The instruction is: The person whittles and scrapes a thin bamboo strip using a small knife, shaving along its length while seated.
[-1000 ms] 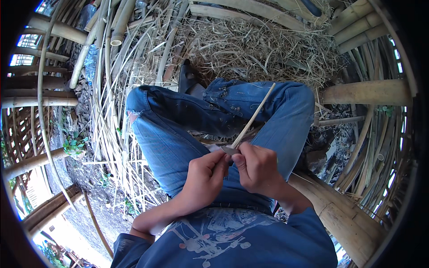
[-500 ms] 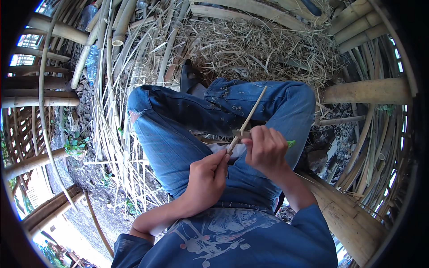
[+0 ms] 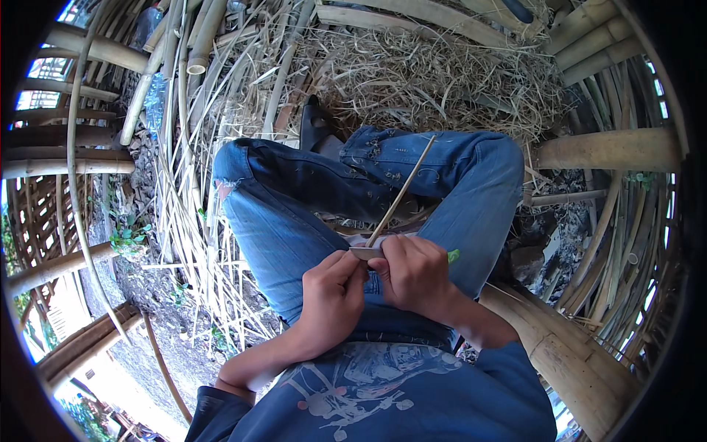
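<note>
My left hand (image 3: 336, 286) is closed on the near end of a thin bamboo strip (image 3: 403, 191), which slants up and to the right, away from my lap. A knife is in my right hand (image 3: 414, 272), the fist wrapped round its handle. Its short, flat blade (image 3: 365, 253) lies across the strip, close by my left fingertips. A bit of bright green (image 3: 453, 255) shows beyond the right fist; most of the handle is hidden by the fingers. Both hands are close together over my lap, between my bent, jeans-covered legs (image 3: 272, 236).
Dry shavings (image 3: 442, 88) cover the ground ahead. Split bamboo strips (image 3: 177, 191) lie to my left, near a clear plastic bottle (image 3: 154, 103). A thick bamboo pole (image 3: 560, 353) is at my right, another pole (image 3: 611, 150) farther ahead. A dark sandal (image 3: 315, 125) is on my foot.
My right hand with the knife has come down and left along the strip, toward my left hand. The blade is now near the left fingertips, and the strip's far tip has shifted slightly left.
</note>
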The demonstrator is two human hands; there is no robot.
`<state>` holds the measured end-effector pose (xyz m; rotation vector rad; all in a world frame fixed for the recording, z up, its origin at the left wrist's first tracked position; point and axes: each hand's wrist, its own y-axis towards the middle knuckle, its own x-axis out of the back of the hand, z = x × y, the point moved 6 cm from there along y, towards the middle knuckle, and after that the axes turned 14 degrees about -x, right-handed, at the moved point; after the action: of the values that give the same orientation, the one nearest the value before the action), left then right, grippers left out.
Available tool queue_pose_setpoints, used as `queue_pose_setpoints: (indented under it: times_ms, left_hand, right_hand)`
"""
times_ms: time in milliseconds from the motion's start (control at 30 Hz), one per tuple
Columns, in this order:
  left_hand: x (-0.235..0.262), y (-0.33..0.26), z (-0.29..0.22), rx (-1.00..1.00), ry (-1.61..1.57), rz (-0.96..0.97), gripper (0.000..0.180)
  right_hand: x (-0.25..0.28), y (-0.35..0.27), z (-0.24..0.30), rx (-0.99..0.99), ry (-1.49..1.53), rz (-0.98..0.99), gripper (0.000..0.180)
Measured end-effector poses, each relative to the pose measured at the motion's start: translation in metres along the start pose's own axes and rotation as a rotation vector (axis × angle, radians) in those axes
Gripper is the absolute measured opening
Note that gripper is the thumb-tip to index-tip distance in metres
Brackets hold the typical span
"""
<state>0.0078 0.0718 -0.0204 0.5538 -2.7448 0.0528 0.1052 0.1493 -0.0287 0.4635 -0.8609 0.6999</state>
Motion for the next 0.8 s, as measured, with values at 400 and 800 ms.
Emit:
queue_pose_setpoints:
  times_ms: [400,800]
  left_hand:
    - [0.0,0.006,-0.011,-0.015,0.024,-0.028,0.008]
    - [0.011,-0.039,0.012,0.255,-0.059,0.13,0.014]
  right_hand:
    - [0.012,0.01,-0.006,0.097,-0.284,-0.221,0.044]
    - [0.046,0.035,-0.124,-0.592,-0.083,-0.157,0.039]
